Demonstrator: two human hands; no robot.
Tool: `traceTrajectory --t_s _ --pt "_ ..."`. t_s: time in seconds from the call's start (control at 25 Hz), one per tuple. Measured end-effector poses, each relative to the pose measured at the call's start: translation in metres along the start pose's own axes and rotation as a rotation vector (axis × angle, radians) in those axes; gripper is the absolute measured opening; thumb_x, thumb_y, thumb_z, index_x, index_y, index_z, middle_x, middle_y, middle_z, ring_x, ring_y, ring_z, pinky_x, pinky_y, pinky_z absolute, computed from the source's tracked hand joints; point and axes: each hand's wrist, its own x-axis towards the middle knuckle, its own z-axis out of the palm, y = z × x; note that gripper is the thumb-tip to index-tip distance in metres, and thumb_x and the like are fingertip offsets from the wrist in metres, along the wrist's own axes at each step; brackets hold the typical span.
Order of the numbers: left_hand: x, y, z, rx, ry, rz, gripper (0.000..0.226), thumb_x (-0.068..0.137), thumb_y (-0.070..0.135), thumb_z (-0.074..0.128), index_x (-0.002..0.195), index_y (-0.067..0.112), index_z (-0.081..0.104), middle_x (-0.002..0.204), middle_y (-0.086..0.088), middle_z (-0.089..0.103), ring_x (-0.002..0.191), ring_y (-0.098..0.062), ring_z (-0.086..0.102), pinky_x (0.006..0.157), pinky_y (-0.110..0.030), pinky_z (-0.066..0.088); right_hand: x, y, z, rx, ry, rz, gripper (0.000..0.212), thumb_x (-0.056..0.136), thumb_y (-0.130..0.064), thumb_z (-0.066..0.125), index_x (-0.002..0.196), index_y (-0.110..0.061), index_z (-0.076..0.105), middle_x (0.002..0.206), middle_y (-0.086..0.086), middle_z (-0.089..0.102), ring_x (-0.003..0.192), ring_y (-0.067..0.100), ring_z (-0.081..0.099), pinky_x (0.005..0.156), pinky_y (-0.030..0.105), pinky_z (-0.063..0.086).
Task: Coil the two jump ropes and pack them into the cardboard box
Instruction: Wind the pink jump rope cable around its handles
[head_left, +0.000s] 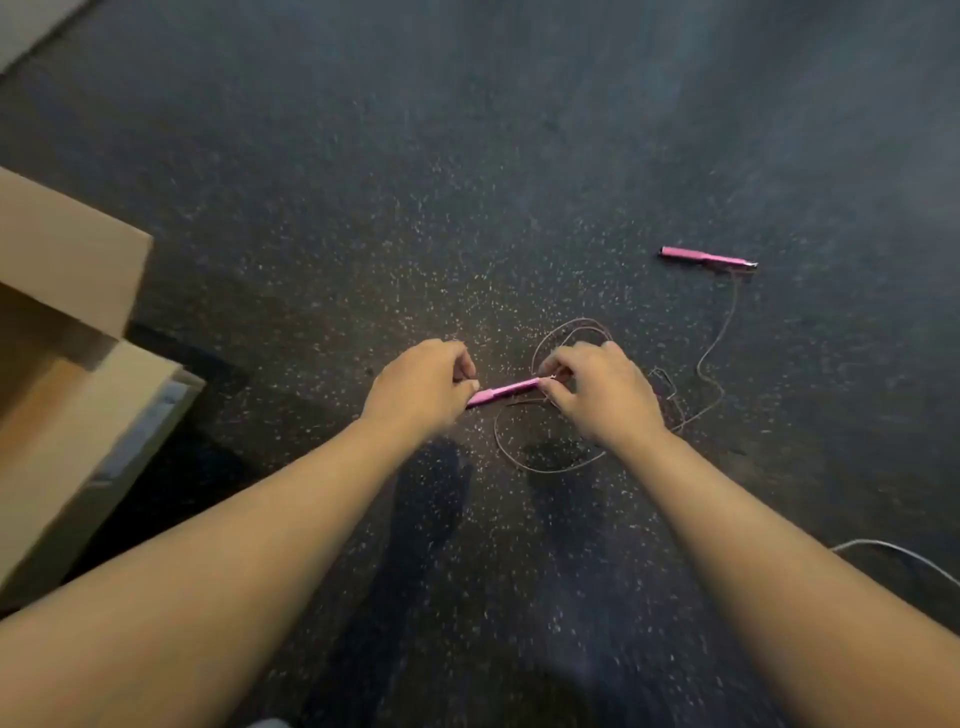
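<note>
Dark speckled floor (467, 208) filled the view, with a pale strip of wall or skirting at the far upper left.

Cardboard box (78, 364): stood open at the left edge, flaps raised, interior partly in view; contents could not be made out.

Left hand (421, 384): grip closed around the left end of a pink handle (506, 391), held low over the floor.

Right hand (597, 389): grip narrow, fingertips pinched at the right end of the same handle, where the thin rope (545, 462) joined it.

Rope: lay in loose loops on the floor under and around the right hand, then ran away to the upper right.

Second pink handle (709, 258): lay flat on the floor, well apart from the hands, with the rope reaching its right end.

Pale cord (893, 553): curved in at the lower right edge; whether it was the other jump rope could not be told.
</note>
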Motion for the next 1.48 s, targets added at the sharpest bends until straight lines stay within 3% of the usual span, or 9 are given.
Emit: traceTrajectory --t_s 0.24,0.48,0.6,0.8,0.92,1.0,1.16,1.32,1.48 --pt "0.073 -0.033 0.108 0.184 -0.008 0.029 0.020 0.095 0.036 0.068 0.112 0.027 0.065 0.112 0.002 0.062 0.104 -0.023 0.061 0.091 -0.043 0.052 0.069 0.036 0.112 -0.347 -0.089 -0.099 0.031 0.100 -0.042 0.059 0.127 -0.026 0.066 0.131 0.004 0.060 0.123 0.031 0.048 0.097 0.044 0.043" --pt "0.082 -0.037 0.121 0.267 -0.033 0.158 0.027 0.095 0.029 0.064 0.119 0.025 0.052 0.118 -0.001 0.056 0.105 -0.024 0.057 0.091 -0.044 0.052 0.075 0.043 0.115 -0.509 -0.021 -0.176 0.033 0.102 -0.044 0.054 0.127 -0.022 0.059 0.137 0.006 0.052 0.131 0.034 0.043 0.110 0.052 0.035" --pt "0.069 -0.017 0.092 0.111 -0.084 0.238 0.016 0.096 0.032 0.056 0.111 0.028 0.051 0.109 0.001 0.059 0.094 -0.021 0.060 0.084 -0.046 0.054 0.058 0.039 0.071 -0.344 0.042 -0.216 0.034 0.103 -0.049 0.050 0.122 -0.024 0.060 0.127 0.005 0.060 0.123 0.032 0.050 0.110 0.048 0.034" --pt "0.019 0.037 0.025 -0.051 -0.087 0.442 0.016 0.101 0.041 0.054 0.093 0.029 0.048 0.085 0.007 0.063 0.078 -0.020 0.061 0.071 -0.041 0.050 -0.001 0.016 -0.028 0.345 0.014 -0.124 0.022 0.093 -0.042 0.072 0.097 -0.020 0.070 0.091 -0.003 0.075 0.086 0.022 0.069 0.081 0.039 0.053" --pt "-0.033 0.076 -0.040 -0.186 -0.111 0.524 0.020 0.102 0.040 0.056 0.089 0.024 0.057 0.074 0.010 0.060 0.070 -0.014 0.058 0.067 -0.034 0.046 -0.062 -0.006 -0.095 0.820 0.065 -0.021 0.030 0.089 -0.030 0.080 0.110 -0.015 0.064 0.081 0.004 0.067 0.066 0.027 0.064 0.061 0.033 0.057" --pt "-0.078 0.099 -0.082 -0.340 -0.114 0.561 0.026 0.105 0.038 0.053 0.093 0.017 0.061 0.062 0.012 0.057 0.056 -0.008 0.054 0.056 -0.024 0.044 -0.107 -0.023 -0.135 1.065 0.084 -0.003 0.035 0.093 -0.024 0.076 0.121 -0.012 0.059 0.081 0.009 0.061 0.053 0.023 0.049 0.045 0.025 0.043" --pt "-0.170 0.137 -0.143 -0.557 -0.081 0.508 0.033 0.102 0.051 0.052 0.095 0.022 0.066 0.055 0.014 0.045 0.040 -0.006 0.035 0.039 -0.020 0.027 -0.179 -0.058 -0.191 1.146 0.250 -0.103 0.032 0.099 -0.029 0.068 0.128 -0.023 0.058 0.066 0.002 0.062 0.049 0.018 0.033 0.044 0.024 0.025" --pt "-0.247 0.170 -0.189 -0.874 -0.163 0.445 0.038 0.096 0.050 0.061 0.077 0.018 0.057 0.052 0.006 0.035 0.037 -0.008 0.024 0.035 -0.015 0.018 -0.242 -0.099 -0.227 1.137 0.401 -0.111 0.012 0.103 -0.032 0.062 0.096 -0.023 0.059 0.052 -0.008 0.049 0.060 0.024 0.034 0.054 0.029 0.029" --pt "-0.295 0.193 -0.197 -1.173 -0.314 0.522 0.040 0.099 0.041 0.055 0.092 0.004 0.069 0.071 -0.010 0.070 0.056 -0.020 0.068 0.045 -0.026 0.054 -0.282 -0.132 -0.245 0.969 0.466 -0.214 0.016 0.105 -0.023 0.059 0.095 -0.021 0.072 0.068 0.001 0.066 0.054 0.013 0.051 0.061 0.035 0.041"
